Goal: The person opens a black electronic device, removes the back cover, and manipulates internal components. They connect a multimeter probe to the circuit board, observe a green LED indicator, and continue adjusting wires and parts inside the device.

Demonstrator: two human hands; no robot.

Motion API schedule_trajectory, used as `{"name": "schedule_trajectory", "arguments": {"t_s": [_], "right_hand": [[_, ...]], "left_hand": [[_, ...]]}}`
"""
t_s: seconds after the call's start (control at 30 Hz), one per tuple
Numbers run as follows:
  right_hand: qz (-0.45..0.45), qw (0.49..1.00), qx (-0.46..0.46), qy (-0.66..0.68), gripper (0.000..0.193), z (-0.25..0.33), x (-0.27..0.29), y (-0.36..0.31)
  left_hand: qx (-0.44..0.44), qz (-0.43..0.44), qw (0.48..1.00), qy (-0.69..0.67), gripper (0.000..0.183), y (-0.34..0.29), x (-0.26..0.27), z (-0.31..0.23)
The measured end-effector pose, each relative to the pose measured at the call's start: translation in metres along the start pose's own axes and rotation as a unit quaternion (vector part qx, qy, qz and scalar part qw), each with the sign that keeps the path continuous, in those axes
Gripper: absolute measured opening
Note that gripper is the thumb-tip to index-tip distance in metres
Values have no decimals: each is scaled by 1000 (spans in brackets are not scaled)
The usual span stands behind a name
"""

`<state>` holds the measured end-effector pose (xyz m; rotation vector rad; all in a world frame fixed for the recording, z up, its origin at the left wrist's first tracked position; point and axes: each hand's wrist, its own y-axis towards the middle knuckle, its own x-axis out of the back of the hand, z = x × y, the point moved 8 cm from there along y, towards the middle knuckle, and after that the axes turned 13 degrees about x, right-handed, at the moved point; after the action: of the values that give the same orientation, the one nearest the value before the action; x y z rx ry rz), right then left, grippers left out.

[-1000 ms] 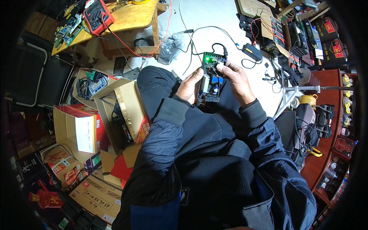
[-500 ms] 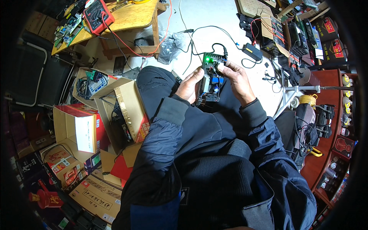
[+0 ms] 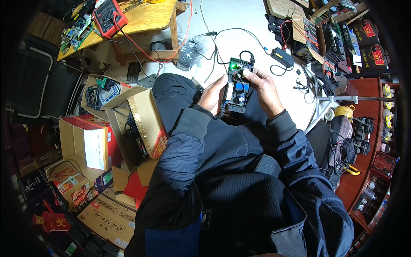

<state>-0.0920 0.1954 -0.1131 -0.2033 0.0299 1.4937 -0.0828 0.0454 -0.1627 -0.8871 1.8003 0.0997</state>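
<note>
Device (image 3: 234, 88): black casing; green lit lamp (image 3: 233, 66) near far end; bright blue component (image 3: 240, 88) beside a whitish block (image 3: 229, 91). Adapter (image 3: 281, 58): black. Sleeves (image 3: 177, 156): glossy dark navy; cuffs (image 3: 192, 124) matte charcoal, ribbed. Trousers (image 3: 171, 96): plain black. Chest garment (image 3: 239, 184): black, fine ribbed texture. Floor (image 3: 246, 17): white. Bench (image 3: 147, 21): yellow-orange wood. Multimeter (image 3: 110, 19): red surround, dark face. Lead (image 3: 186, 37): red. Open carton (image 3: 72, 139): tan inside, red outside, white flap (image 3: 95, 150). Flat carton (image 3: 107, 220): brown, black brushed lettering, small red mark. Cabinet (image 3: 369, 92): reddish brown. Chair (image 3: 40, 81): black, silvery tube frame.
</note>
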Motion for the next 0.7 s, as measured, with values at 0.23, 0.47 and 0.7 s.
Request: {"name": "schedule_trajectory", "arguments": {"t_s": [0.23,0.47,0.7], "right_hand": [[-10,1000,6,-13,26,-7,4,2],[50,998,4,-44,27,-7,-8,-3],[62,997,3,-52,25,-7,-12,-3]], "left_hand": [[-14,-54,998,12,37,7,14,0],[-124,-146,977,95,21,-2,18,-18],[-155,-157,965,141,21,-4,17,-22]]}}
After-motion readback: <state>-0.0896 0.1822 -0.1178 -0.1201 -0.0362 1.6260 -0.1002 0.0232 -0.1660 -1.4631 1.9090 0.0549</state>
